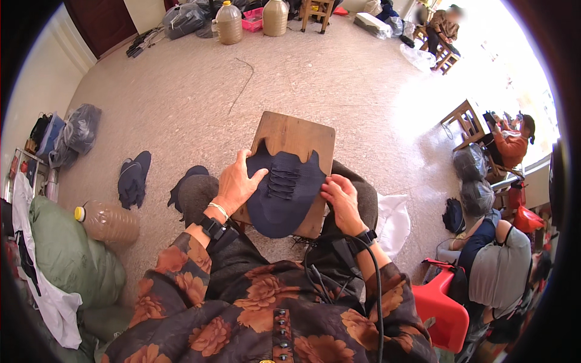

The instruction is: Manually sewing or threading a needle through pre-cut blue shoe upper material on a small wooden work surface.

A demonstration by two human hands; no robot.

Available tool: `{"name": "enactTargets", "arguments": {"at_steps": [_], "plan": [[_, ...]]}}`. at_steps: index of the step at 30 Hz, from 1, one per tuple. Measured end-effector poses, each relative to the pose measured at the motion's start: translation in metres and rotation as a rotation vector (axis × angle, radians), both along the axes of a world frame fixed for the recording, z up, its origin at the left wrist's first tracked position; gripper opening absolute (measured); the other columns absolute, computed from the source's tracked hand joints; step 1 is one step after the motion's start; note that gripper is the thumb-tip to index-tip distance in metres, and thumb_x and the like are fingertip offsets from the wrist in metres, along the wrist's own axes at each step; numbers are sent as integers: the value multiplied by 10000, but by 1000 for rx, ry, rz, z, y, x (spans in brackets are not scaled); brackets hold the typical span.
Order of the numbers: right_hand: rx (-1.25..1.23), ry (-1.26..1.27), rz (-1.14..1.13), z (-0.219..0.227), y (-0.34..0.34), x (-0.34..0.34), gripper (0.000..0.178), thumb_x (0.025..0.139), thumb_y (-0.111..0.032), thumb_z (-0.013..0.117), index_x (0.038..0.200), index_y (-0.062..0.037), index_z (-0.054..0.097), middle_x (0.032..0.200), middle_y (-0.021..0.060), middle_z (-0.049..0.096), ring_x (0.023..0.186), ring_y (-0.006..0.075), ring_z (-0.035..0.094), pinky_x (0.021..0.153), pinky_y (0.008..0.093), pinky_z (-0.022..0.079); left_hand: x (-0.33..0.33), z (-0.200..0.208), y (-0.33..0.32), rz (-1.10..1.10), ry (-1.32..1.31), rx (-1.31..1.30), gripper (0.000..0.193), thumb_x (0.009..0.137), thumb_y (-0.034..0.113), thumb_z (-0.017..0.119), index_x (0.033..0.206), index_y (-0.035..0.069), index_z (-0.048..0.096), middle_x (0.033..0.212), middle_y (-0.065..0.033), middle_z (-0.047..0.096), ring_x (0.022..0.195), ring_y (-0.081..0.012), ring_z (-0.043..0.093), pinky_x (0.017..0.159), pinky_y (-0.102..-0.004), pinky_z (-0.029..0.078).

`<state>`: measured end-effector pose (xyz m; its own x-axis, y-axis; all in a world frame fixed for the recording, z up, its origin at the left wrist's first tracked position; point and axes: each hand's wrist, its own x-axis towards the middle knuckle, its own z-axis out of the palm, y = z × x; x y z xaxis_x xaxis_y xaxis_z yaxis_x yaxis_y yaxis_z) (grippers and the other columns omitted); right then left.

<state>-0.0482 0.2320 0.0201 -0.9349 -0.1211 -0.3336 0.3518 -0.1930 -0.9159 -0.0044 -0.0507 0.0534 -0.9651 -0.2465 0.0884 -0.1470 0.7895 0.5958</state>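
Note:
A flat navy shoe upper [269, 206], with a row of dark lacing across its middle, lies on a brown wooden board [290, 130] between my knees. My left hand [237, 184] rests at the upper's left edge. Its thumb lies on the fabric and its index finger stretches forward, apart from the thumb; the other fingers are partly hidden. At the right edge, my right hand [342, 196] has its fingers curled and its thumb and fingertips closed on the rim of the upper. Whether it also grips anything small cannot be seen.
More navy fabric pieces [134, 178] lie on the floor to the left, another piece [184, 181] beside my left knee. A brown jug [109, 222] and green bundle [69, 248] stand left. A red plastic stool [445, 308] is at right. Other people sit along the right side.

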Motion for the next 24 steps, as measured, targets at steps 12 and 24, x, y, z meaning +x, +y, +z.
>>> {"name": "enactTargets", "arguments": {"at_steps": [12,24], "plan": [[548,425,300,-7,-34,-14,99,907,-61,655,974,-3,697,875,86,673,755,151,647,708,297,531,-37,-33,40,-376,148,71,93,900,151,674,904,58,670,854,-124,695,782,-329,682,677,-420,521],[823,667,323,4,-47,-16,109,869,-81,702,944,-37,637,840,120,636,746,287,672,662,389,539,-39,-41,42,-352,93,106,100,902,196,674,924,98,678,826,-96,709,764,-303,692,654,-395,525]]}}
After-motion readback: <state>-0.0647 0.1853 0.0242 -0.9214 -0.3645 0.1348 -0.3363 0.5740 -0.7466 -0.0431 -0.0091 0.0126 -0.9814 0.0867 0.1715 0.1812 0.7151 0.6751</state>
